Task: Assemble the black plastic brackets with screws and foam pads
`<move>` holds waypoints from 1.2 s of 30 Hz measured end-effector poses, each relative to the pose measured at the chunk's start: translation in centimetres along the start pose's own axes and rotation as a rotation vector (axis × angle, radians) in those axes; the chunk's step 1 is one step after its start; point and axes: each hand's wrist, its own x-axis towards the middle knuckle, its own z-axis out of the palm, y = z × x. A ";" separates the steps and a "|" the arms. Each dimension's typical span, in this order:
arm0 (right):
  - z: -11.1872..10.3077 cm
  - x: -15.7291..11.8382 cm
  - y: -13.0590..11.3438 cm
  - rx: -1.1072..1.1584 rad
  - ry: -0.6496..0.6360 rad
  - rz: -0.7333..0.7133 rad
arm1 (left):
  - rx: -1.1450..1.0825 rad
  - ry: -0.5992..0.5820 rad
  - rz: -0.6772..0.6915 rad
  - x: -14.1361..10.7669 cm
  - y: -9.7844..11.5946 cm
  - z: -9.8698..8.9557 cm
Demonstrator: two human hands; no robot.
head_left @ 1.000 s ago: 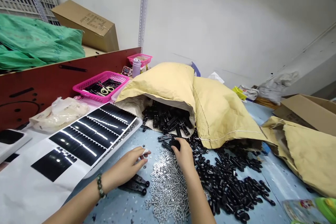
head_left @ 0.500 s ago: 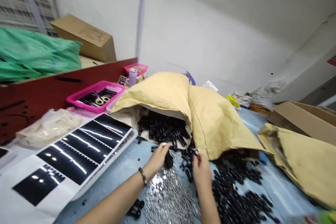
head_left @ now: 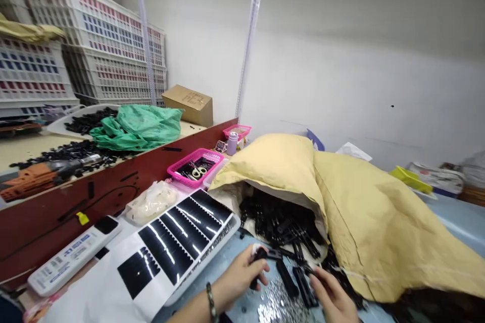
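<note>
My left hand [head_left: 240, 275], with a beaded bracelet on the wrist, has its fingers closed round a black plastic part [head_left: 259, 257]. What lies inside the grip is partly hidden. Thumb and fingers of my right hand [head_left: 333, 295] are pinched together just right of several long black plastic pieces [head_left: 287, 278]; whatever they hold is too small to make out. Between and below the hands, small shiny metal pins [head_left: 278, 303] are heaped on the blue table surface [head_left: 212, 262]. Behind them a yellow paper sack [head_left: 280, 156] gapes open, with black plastic parts [head_left: 280, 217] spilling out.
A second yellow sack [head_left: 394, 222] lies at the right. On the left are a white tray [head_left: 232, 229] under a sheet with black strips [head_left: 182, 227], a pink basket [head_left: 178, 174] and a white boxed device [head_left: 74, 257]. A red board [head_left: 125, 186] edges the shelf behind.
The view has swung left, bringing stacked crates and the white device into sight. My left hand still grips a black part; my right hand stays pinched beside the black pieces.
</note>
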 end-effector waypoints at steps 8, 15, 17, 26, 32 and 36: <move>7.4 -4.9 -8.1 0.238 -0.277 -0.068 | 0.106 -0.052 0.023 -3.4 0.0 -1.7; 7.4 -5.7 -8.7 -0.010 -0.311 -0.223 | 0.396 -0.090 0.129 -5.2 1.2 -1.9; 7.4 -5.9 -9.0 -0.054 -0.330 -0.249 | 0.574 -0.047 0.197 -5.3 1.3 -1.8; 7.4 -6.5 -8.7 0.134 -0.389 -0.004 | 1.032 -0.133 0.370 -4.4 1.8 -2.5; 8.3 -6.2 -7.9 0.056 -0.305 -0.089 | 1.093 -0.113 0.369 -4.1 1.7 -2.6; 8.1 -5.1 -6.1 -0.094 -0.343 -0.209 | 1.065 -0.112 0.345 -2.2 0.2 -3.2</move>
